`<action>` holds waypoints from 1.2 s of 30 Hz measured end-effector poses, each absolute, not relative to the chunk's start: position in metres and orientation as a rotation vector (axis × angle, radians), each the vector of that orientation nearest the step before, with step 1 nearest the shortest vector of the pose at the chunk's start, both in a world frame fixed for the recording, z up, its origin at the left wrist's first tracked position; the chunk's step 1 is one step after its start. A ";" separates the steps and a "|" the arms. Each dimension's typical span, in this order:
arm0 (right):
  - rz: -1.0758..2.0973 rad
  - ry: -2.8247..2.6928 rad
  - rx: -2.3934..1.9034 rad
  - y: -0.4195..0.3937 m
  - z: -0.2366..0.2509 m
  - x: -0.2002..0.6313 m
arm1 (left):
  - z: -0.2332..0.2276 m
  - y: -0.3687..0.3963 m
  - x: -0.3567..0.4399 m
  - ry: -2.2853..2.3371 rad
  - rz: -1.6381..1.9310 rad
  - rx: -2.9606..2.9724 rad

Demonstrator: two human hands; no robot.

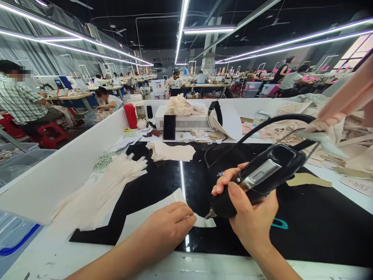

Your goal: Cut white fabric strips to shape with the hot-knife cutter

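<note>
The right hand point(250, 212) wraps the tool point(256, 179) like a pen, tip down at the fabric point(163, 208) edge; the left hand point(167, 225) presses flat, pinning it just beside the tip.

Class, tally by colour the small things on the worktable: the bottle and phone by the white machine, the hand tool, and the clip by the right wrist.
Red: 1, the bottle
Black: 2, the phone and the hand tool held in the right hand
Teal: 1, the clip
Total: 4
</note>
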State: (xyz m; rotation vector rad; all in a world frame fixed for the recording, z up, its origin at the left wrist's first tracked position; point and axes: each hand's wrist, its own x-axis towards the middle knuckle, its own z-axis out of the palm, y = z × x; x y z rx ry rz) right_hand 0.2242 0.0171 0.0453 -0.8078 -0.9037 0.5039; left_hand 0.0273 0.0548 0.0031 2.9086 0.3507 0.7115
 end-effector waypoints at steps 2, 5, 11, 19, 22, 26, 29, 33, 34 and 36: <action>0.497 -0.908 -0.823 0.014 0.043 0.226 | 0.002 0.050 0.033 0.344 0.684 2.921; 0.486 -0.894 -0.842 0.010 0.041 0.227 | -0.003 0.046 0.038 0.379 0.618 2.958; 0.501 -0.833 -0.818 0.004 0.044 0.223 | -0.011 0.047 0.034 0.453 0.559 2.921; 0.490 -0.850 -0.832 0.002 0.043 0.223 | -0.011 0.043 0.032 0.495 0.557 2.896; 0.490 -0.871 -0.826 0.006 0.044 0.224 | -0.011 0.042 0.032 0.489 0.575 2.905; 0.505 -0.872 -0.786 0.016 0.046 0.221 | -0.011 0.042 0.034 0.491 0.624 2.916; 0.530 -0.861 -0.782 0.022 0.046 0.217 | -0.010 0.043 0.035 0.518 0.609 2.916; 0.530 -0.886 -0.789 0.025 0.043 0.214 | -0.008 0.043 0.037 0.548 0.646 2.906; 0.529 -0.891 -0.791 0.024 0.042 0.214 | -0.009 0.044 0.037 0.552 0.659 2.903; 0.525 -0.895 -0.798 0.024 0.041 0.214 | -0.009 0.043 0.037 0.565 0.669 2.894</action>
